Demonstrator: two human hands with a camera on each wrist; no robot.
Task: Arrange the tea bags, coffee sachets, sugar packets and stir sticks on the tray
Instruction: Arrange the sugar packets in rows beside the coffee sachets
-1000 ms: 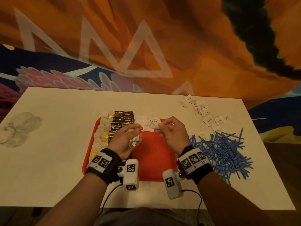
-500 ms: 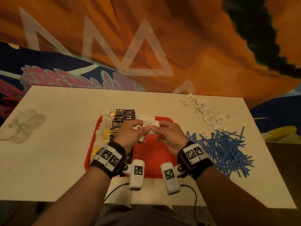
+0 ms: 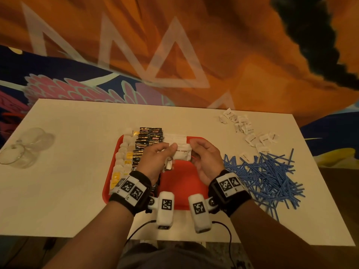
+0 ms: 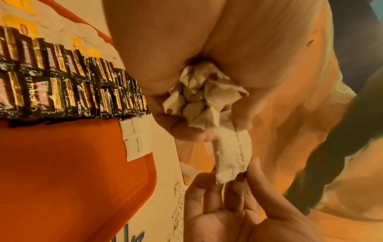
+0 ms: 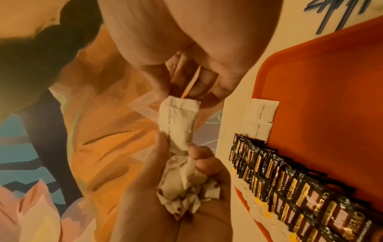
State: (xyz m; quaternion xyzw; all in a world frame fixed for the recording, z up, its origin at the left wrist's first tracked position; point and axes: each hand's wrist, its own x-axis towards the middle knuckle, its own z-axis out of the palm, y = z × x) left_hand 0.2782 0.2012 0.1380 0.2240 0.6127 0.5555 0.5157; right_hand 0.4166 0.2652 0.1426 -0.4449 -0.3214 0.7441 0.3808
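A red tray (image 3: 182, 183) lies mid-table with white and yellow tea bags (image 3: 124, 158) along its left edge, black coffee sachets (image 3: 148, 139) beside them, and brown sugar packets (image 3: 175, 139) at the back. Above the tray, my left hand (image 3: 155, 160) cups a bunch of white sugar packets (image 4: 199, 98) in its palm. Its thumb and finger pinch one end of a single brown sugar packet (image 3: 181, 153). My right hand (image 3: 206, 158) pinches the packet's other end (image 5: 180, 104). Blue stir sticks (image 3: 264, 175) lie heaped on the table to the right.
Loose white sugar packets (image 3: 246, 131) are scattered at the table's back right. A clear glass mug (image 3: 25, 148) lies near the left edge. The white table (image 3: 68, 191) ends close to my body. A patterned wall rises behind it.
My hands have come together above the tray. The right hand has taken hold of one sugar packet from the left hand's bunch, and both now hold it stretched between them.
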